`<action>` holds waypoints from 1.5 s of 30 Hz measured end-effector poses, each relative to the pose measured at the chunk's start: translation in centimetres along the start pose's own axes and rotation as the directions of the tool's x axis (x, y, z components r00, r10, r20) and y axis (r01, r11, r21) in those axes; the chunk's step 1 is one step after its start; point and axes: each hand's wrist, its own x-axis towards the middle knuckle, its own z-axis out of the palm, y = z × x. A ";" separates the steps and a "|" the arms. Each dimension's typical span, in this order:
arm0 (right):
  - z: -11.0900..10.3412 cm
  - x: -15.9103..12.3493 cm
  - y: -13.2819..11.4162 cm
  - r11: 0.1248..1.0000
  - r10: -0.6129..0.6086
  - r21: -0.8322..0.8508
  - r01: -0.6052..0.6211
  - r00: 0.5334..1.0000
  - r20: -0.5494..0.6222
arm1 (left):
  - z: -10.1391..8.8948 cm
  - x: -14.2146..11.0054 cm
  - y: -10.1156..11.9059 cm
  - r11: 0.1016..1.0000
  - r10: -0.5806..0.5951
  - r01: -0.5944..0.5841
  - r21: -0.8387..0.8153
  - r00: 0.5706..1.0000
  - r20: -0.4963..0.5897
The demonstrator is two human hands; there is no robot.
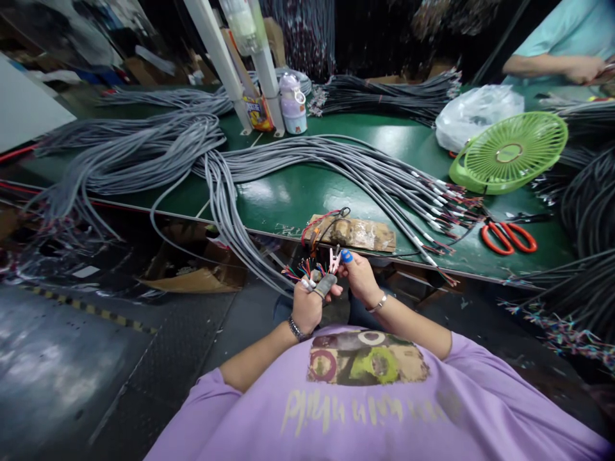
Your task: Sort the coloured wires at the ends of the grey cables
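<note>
My left hand [307, 308] is closed around the ends of several grey cables [228, 211], just off the table's front edge. Thin coloured wires [305, 267] fan out from the cable ends above that hand, and a grey cover [327, 284] sits on its thumb. My right hand [361, 279], with blue on one fingertip, is pinched close beside the wires. By its fingertips is a small pale pink piece [334, 260]; whether the fingers grip it or a wire, I cannot make out.
A wooden block [375, 234] with wires lies at the table edge. Beyond are more grey cables [307, 150], red-handled scissors [509, 238], a green fan [512, 153], a plastic bag [480, 109] and a bottle [293, 105]. Another person's arm [548, 65] is at far right.
</note>
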 end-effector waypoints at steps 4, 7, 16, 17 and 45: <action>0.4 -0.1 -0.1 0.975 0.143 0.138 -0.174 0.968 0.205 | -0.1 0.0 -0.3 1.000 -0.011 0.011 0.017 1.000 0.012; 0.8 0.0 -0.5 0.897 0.267 0.256 -0.362 0.902 0.340 | -0.1 0.0 -0.6 1.000 0.004 -0.005 0.019 1.000 0.013; 1.4 0.3 -0.6 0.815 0.322 0.420 -0.399 0.915 0.243 | -0.8 -0.3 -1.2 0.996 -0.009 0.006 0.085 0.999 0.032; 1.4 0.3 -0.6 0.814 0.324 0.420 -0.401 0.914 0.244 | -0.8 -0.4 -1.1 0.997 -0.007 0.004 0.082 0.999 0.035; 0.2 0.0 -1.2 0.762 0.416 0.348 -0.546 0.825 0.382 | -1.1 -1.7 -0.1 0.999 -0.033 0.032 0.011 0.997 0.074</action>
